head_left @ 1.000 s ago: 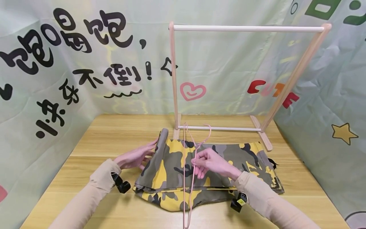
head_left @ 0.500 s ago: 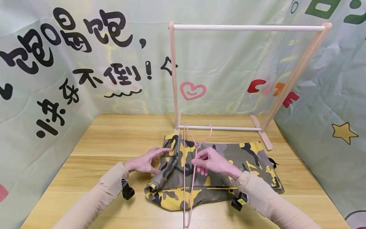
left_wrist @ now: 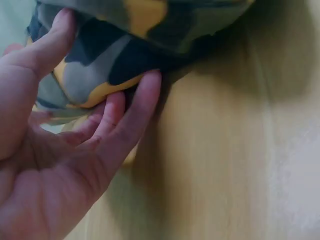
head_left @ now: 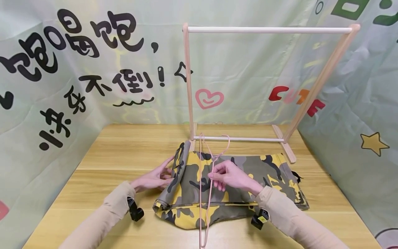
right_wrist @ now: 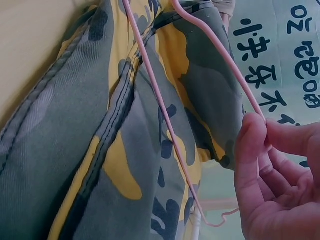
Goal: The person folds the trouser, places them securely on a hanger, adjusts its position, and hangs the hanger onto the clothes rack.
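Observation:
A pair of folded grey, yellow and black camouflage trousers [head_left: 245, 173] lies across the table, its left end folded over and raised. My left hand [head_left: 154, 178] holds that folded end from the left. In the left wrist view the thumb [left_wrist: 62, 25] lies on the upper side of the cloth and the fingers [left_wrist: 147, 92] reach under its lower edge. Thumb and fingertips of my right hand [head_left: 228, 176] pinch one side of a thin pink clothes hanger [head_left: 206, 214]. The hanger stands on edge over the trousers, its hook toward the back. In the right wrist view the pinch on the hanger [right_wrist: 235, 70] shows clearly.
A small garment rack with a white top rail [head_left: 270, 30] and pale wooden posts stands behind the trousers. Its right foot [head_left: 287, 152] lies close to their back edge. A printed cloth backdrop [head_left: 140, 114] encloses the back and sides of the wooden table [head_left: 124, 148].
My left hand moved right with the folded trouser end, exposing its pocket side, then came partly back left, the fold standing up again. The right hand and hanger stayed nearly still.

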Demonstrator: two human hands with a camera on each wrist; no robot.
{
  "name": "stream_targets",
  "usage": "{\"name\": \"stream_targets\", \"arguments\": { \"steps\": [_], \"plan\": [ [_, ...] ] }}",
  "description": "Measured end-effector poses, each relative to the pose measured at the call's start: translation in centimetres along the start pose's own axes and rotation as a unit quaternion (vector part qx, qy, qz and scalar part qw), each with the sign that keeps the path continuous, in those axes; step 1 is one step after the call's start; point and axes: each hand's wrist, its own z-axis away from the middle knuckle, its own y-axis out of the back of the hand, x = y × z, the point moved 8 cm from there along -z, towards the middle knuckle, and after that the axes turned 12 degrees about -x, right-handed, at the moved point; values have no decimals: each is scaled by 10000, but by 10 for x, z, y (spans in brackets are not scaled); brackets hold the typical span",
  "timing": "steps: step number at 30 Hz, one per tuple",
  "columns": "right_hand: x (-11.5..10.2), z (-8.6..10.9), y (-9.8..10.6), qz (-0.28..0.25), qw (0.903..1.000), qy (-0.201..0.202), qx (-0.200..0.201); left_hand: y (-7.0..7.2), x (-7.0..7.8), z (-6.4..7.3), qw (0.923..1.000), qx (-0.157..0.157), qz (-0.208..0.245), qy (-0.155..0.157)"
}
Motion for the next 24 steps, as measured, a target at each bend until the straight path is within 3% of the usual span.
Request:
{"name": "stream_targets", "arguments": {
  "steps": [7, 13, 17, 21, 24],
  "plan": [
    [-1, -1, -3, 48, 10000, 2, 3, -8, 4, -7, 9989, 299, -161, 323],
    [0, 0, -3, 221, 9997, -7, 40, -10, 16, -14, 9978, 539, 361, 119],
    [-1, 2, -2, 246, 9997, 0, 45, -15, 30, -20, 9980, 531, 354, 0],
    [-2, 3, -1, 395, 9991, -68, 104, -19, 43, -27, 9977, 650, -180, -25],
    [-2, 4, 0, 618, 9979, -107, 166, -21, 53, -32, 9931, 867, -784, -24]
  ]
}}
